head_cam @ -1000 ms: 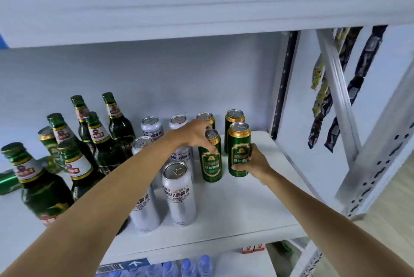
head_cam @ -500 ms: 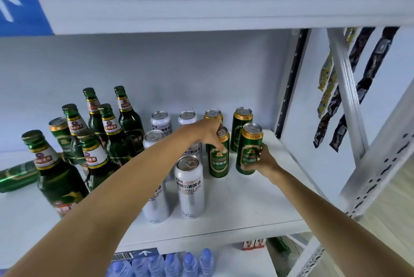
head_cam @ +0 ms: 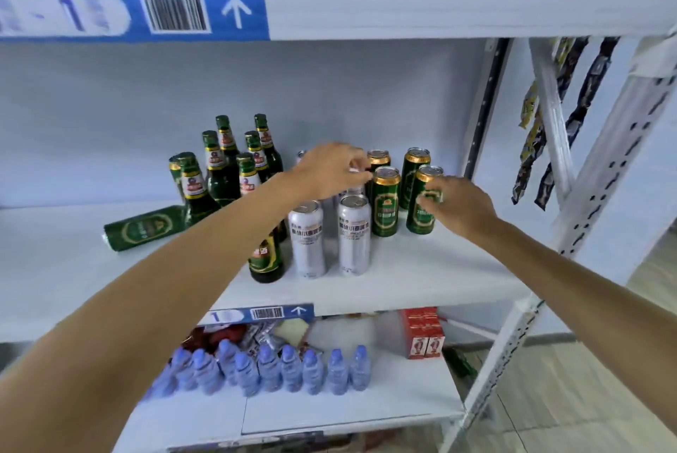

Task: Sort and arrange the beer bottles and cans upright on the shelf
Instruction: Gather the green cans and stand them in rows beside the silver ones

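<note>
Several green beer bottles (head_cam: 216,174) stand at the back left of the white shelf (head_cam: 421,269), and one more (head_cam: 265,258) stands nearer the front. A green can (head_cam: 143,227) lies on its side to their left. Two silver cans (head_cam: 307,240) (head_cam: 353,236) stand in front. Four green cans stand upright at the right in two rows. My left hand (head_cam: 329,170) reaches over the silver cans, its fingertips pinched on the rim of a rear silver can (head_cam: 353,170). My right hand (head_cam: 454,205) curls around the front right green can (head_cam: 421,212). The neighbouring green can (head_cam: 384,203) stands free.
The upper shelf's edge with a blue barcode label (head_cam: 132,13) hangs overhead. A perforated metal post (head_cam: 604,167) and hanging snack strips (head_cam: 582,93) are at the right. The lower shelf holds several water bottles (head_cam: 271,368) and red cartons (head_cam: 425,333).
The view has pulled back and tilted, showing the lower shelf. My left hand left the second green can's top and shifted left to a silver can. My right hand stays at the front right green can.
</note>
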A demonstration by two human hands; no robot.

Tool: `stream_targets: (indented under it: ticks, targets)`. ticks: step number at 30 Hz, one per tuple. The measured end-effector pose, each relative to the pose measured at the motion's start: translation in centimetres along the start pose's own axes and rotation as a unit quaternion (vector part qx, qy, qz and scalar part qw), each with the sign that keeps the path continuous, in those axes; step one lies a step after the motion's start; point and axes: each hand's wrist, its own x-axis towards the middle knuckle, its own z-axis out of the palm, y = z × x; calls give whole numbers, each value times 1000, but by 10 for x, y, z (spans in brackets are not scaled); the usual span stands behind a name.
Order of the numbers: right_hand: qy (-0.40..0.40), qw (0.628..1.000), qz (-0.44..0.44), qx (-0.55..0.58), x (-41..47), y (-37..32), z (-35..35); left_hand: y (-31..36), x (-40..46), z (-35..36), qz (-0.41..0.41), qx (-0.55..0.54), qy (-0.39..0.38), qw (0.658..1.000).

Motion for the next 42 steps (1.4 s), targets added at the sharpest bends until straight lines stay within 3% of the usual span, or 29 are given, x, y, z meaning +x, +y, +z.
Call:
stream_targets:
  ticks: [9, 14, 23, 32, 42]
  targets:
    - [-64, 987, -139, -43, -54, -150, 21, -66, -150, -63, -67, 47, -46, 996]
    - [-75, 979, -191, -23, -71, -256, 61, -149, -219, -94, -126, 64, -35, 989]
    - [-183, 969, -163, -26, -67, -418, 173, -329, -317, -134, -200, 84, -70, 974]
    - [-210, 974, -82, -35, -24, -456, 239, -413, -307, -103, -226, 56, -127, 964]
    - [-129, 988, 38, 75, 74, -452, 276, -416, -194, -3, -181, 98, -193, 959]
